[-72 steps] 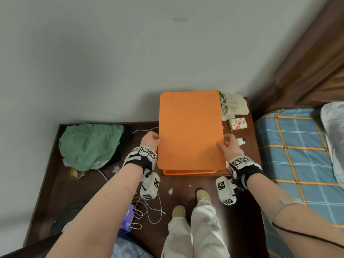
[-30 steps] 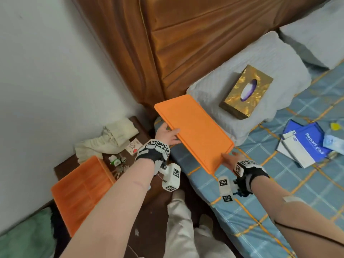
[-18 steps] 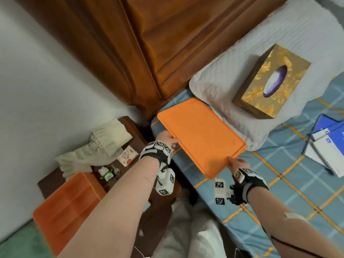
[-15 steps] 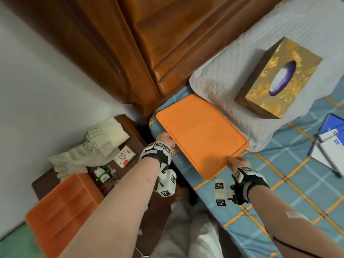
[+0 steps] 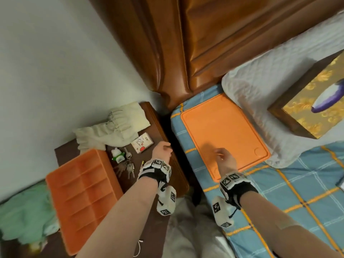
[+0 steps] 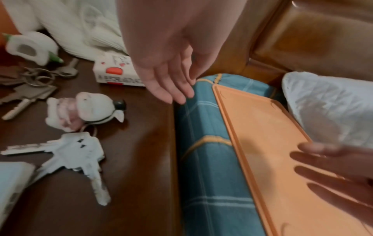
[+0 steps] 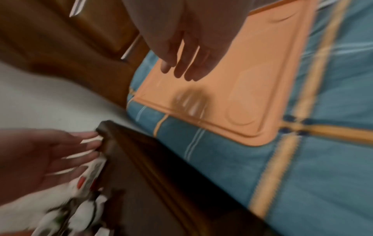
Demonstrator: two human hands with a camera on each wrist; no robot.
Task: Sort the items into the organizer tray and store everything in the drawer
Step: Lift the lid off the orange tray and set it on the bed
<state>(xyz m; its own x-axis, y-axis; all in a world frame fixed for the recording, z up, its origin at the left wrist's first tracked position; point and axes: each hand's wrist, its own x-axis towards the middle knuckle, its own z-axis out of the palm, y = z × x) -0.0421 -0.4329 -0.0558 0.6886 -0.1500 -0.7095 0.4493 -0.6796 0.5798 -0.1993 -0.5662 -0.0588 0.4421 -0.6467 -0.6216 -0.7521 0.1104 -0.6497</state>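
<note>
The orange lid (image 5: 221,133) (image 6: 282,159) (image 7: 232,79) lies flat on the blue checked bed against the pillow. The orange organizer tray (image 5: 83,192), with several bare compartments, sits on the dark nightstand (image 5: 160,127). Beside it lie keys (image 5: 126,168) (image 6: 76,153), a small white figure (image 5: 117,155) (image 6: 84,110), a white and green charm (image 6: 30,46) and a small white box (image 5: 141,142) (image 6: 115,71). My left hand (image 5: 163,148) (image 6: 171,83) hovers empty over the nightstand's right edge, fingers relaxed. My right hand (image 5: 221,157) (image 7: 185,63) hovers empty just above the lid, fingers straight.
A cream cloth (image 5: 111,127) lies at the nightstand's back, a green cloth (image 5: 24,211) at its near left. A white pillow (image 5: 279,101) carries a gold tissue box (image 5: 312,105). The brown headboard (image 5: 204,43) stands behind. A white cable (image 5: 138,248) hangs near my legs.
Both hands carried the orange lid off the tray to the right, laid it on the bed and let go. The left hand has drawn back over the nightstand.
</note>
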